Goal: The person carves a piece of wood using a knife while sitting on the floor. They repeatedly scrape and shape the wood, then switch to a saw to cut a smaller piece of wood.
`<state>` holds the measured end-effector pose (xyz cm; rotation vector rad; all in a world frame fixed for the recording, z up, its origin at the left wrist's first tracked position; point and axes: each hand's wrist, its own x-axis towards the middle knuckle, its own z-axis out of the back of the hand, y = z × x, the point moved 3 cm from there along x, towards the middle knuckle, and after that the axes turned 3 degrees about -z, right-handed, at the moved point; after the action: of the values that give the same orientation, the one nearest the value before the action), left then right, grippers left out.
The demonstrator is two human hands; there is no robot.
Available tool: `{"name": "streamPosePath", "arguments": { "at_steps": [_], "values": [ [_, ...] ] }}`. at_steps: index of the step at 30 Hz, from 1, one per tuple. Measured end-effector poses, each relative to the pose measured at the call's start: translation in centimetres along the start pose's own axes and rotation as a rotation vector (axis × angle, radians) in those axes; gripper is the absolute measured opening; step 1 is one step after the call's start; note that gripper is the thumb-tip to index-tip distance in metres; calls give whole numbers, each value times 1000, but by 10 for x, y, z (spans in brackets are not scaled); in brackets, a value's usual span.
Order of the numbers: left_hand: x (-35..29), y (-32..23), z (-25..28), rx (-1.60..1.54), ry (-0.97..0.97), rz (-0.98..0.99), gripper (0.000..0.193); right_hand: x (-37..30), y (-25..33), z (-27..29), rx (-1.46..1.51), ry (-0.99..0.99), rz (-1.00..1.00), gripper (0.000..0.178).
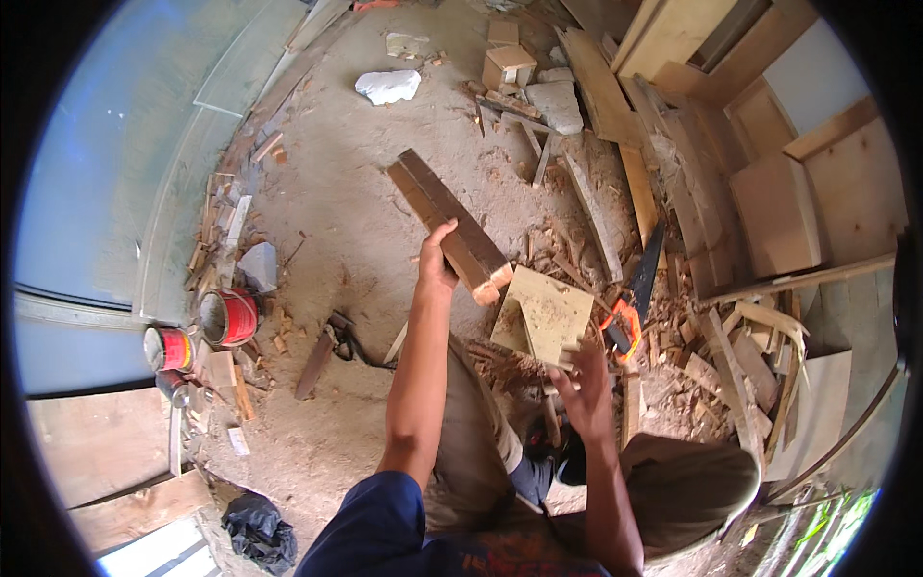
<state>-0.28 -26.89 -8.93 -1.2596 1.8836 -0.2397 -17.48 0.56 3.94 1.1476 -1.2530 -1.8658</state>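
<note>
Hands apart: left hand [437, 260] clamped on brown timber [466, 231]; right hand [588, 396], loosely spread, near pale board [558, 298]. Judged risk: stray rightward reach could have met exposed saw [642, 282].

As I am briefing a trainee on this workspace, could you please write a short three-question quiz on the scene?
1. Which hand holds the brown beam?
2. True or false: the saw has an orange handle.
3. Which of these is nearest the right hand?
A) white lump
B) pale board
C) black bag

Key: 1. The left hand. 2. True. 3. B.
</note>
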Motion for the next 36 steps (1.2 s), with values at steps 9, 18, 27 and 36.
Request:
{"name": "streamPosePath", "arguments": {
  "at_steps": [9, 18, 27, 36],
  "values": [
    [-163, 3, -32, -45, 326, 210, 36, -22, 50, -24, 33, 351, 517, 114],
    [-266, -34, -90, 125, 399, 61, 48, -75, 77, -9, 492, 467, 568, 92],
    [-329, -54, -137, 235, 523, -126, 59, -110, 95, 4, 673, 440, 725, 81],
    [-350, -42, -142, 294, 495, -117, 57, -113, 73, 15, 643, 429, 824, 81]
  ]
}}
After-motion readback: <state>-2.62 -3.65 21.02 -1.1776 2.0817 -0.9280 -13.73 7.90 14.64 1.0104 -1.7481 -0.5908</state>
